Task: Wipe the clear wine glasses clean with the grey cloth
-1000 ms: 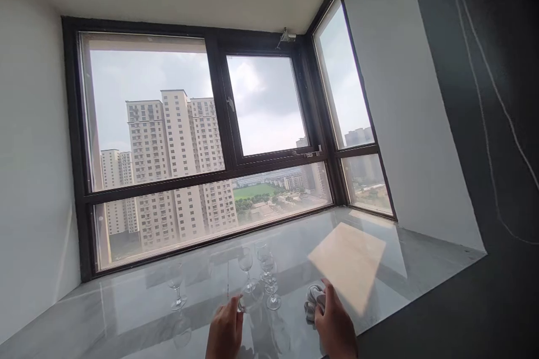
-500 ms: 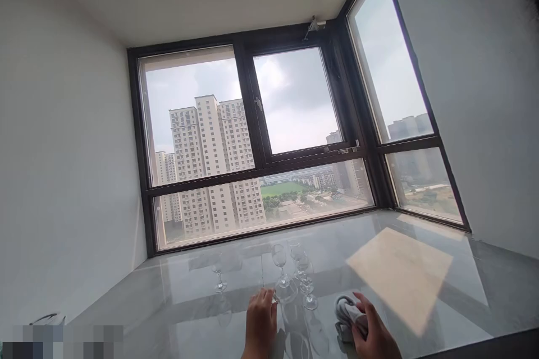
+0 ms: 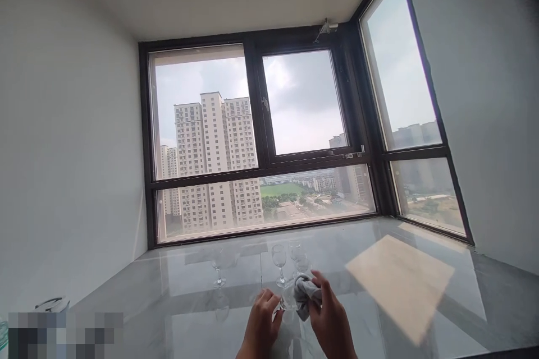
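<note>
My left hand point(image 3: 265, 314) has its fingers closed around the stem end of a clear wine glass point(image 3: 288, 298), whose outline is faint against the shiny surface. Bunched in my right hand point(image 3: 330, 317) is a grey cloth point(image 3: 306, 295), right beside the held glass; whether it touches the rim I cannot make out. Just beyond my hands stands an upright wine glass point(image 3: 278, 261), with further wine glasses point(image 3: 302, 263) close to its right, partly hidden by the cloth. Farther left, another wine glass point(image 3: 218, 272) stands alone.
The glossy grey marble ledge point(image 3: 193, 314) reaches back to a dark-framed window point(image 3: 261, 171) and carries a bright sun patch point(image 3: 402, 286). White walls point(image 3: 76, 140) flank it. At the lower left, a whitish object point(image 3: 53, 304) is partly covered by a blurred block.
My right hand has moved left with the cloth, up to the wine glass in my left hand. My left hand has shifted slightly right. The view has tilted a little.
</note>
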